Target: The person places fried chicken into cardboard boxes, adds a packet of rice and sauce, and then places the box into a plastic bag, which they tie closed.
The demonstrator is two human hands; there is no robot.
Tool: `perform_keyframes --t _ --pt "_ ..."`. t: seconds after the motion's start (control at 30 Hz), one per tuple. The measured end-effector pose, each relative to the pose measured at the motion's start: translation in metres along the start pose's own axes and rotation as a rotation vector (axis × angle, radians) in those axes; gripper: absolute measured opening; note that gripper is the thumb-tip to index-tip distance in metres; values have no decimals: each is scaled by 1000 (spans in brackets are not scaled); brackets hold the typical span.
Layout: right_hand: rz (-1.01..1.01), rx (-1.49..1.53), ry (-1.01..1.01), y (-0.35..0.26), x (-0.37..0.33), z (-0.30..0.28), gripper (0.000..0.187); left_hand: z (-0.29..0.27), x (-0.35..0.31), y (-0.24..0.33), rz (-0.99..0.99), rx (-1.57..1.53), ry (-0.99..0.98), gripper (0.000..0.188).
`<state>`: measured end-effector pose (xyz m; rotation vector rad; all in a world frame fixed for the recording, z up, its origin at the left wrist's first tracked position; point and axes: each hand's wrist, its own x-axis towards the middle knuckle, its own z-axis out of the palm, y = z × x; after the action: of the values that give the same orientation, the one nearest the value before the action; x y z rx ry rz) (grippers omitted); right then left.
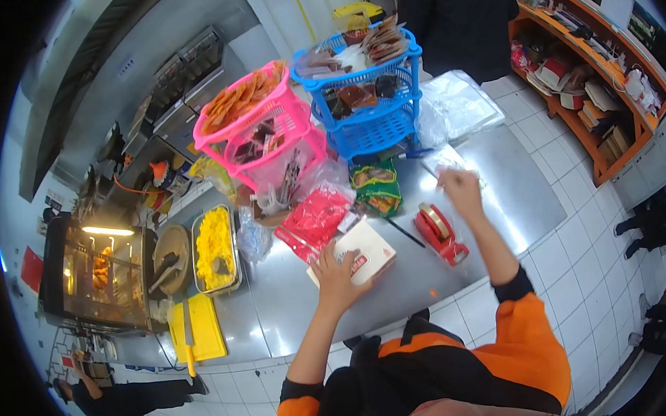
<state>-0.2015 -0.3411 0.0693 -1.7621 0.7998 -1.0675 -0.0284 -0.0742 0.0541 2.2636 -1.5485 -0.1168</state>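
My left hand (340, 276) rests with its fingers spread on top of a white cardboard box (378, 252) with red print, which lies near the front edge of the steel table. My right hand (463, 190) is raised to the right with its fingers curled in; whatever they may hold is too small to make out. Just below it sits a red tape dispenser (441, 236) with a roll of tan tape. Between box and dispenser lies a thin black stick (405, 232). Behind the box are a red plastic packet (320, 218) and a green packet (376, 188).
Pink (301, 126) and blue (374, 133) stacked baskets hold packets at the back. Clear plastic bags (460, 109) lie right of them. At left are a tray of yellow food (213, 249), a knife (188, 335) on a yellow board (211, 330) and a lit display warmer (97, 279). People stand nearby.
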Motion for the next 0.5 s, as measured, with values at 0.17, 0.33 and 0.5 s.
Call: perform_keyframes --t 0.17,0.33,0.5 --pt "22 -10 347 162 179 -8 22 -5 11 6 21 33 -37 62" --pt "-31 -492 150 245 274 -9 29 -10 8 9 -44 49 -82 61" --pt "34 -1146 -203 223 305 10 23 -6 11 9 -77 40 -114 65"
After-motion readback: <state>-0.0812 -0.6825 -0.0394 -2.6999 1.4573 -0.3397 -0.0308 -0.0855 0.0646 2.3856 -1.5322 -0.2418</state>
